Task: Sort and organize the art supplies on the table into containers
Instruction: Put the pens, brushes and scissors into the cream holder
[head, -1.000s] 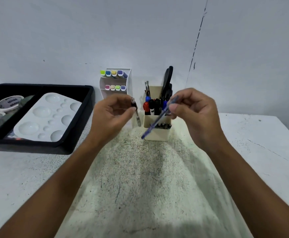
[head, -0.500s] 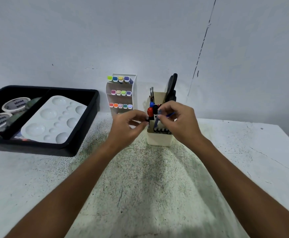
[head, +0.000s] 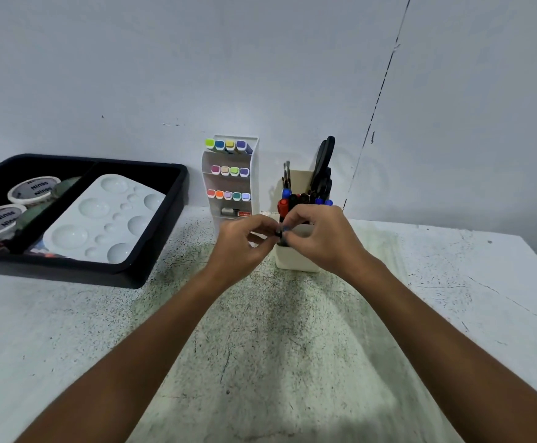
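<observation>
Both hands meet at the front of a cream pen holder on the worktop. The left hand has its fingers curled, thumb and fingertips pinching a small dark object that is too small to identify. The right hand curls in from the other side, its fingertips touching the same dark object, with a hint of blue showing at them; whether it grips a pen cannot be told. Just behind the hands, the holder carries red, black and blue markers, thin brushes and black scissors. Beyond the left hand stands a white tiered rack of coloured markers. Well to the left of the left hand sits a black tray with a white paint palette and two lidded tubs.
</observation>
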Motion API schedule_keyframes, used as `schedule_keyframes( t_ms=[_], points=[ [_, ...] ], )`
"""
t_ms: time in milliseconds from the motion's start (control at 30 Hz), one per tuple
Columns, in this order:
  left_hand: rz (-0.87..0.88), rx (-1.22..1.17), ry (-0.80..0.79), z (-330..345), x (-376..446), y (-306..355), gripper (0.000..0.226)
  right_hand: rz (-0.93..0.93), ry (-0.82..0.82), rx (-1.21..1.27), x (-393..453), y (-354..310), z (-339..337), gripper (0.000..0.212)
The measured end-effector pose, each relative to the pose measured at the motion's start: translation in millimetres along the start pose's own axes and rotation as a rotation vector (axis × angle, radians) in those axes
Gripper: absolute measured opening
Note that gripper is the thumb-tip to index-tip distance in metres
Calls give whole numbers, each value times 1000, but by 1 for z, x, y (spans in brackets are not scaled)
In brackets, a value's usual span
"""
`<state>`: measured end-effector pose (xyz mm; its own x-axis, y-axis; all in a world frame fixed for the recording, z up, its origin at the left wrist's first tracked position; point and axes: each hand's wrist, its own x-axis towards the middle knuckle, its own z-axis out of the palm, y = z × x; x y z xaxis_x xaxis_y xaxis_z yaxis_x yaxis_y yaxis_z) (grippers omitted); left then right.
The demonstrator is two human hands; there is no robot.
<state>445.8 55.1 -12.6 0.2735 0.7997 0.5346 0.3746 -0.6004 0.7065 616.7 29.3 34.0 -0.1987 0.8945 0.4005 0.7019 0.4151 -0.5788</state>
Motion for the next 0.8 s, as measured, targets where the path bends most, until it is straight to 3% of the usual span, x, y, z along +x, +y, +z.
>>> schedule_keyframes(
  t_ms=[333,800],
  points=[
    [-37,13,-49,2,-3,-6,15,54,-71,-214,-3,0,6,9],
    [-26,7,-73,7,-5,-10,15,36,-37,-103,-11,6,6,14]
  ],
)
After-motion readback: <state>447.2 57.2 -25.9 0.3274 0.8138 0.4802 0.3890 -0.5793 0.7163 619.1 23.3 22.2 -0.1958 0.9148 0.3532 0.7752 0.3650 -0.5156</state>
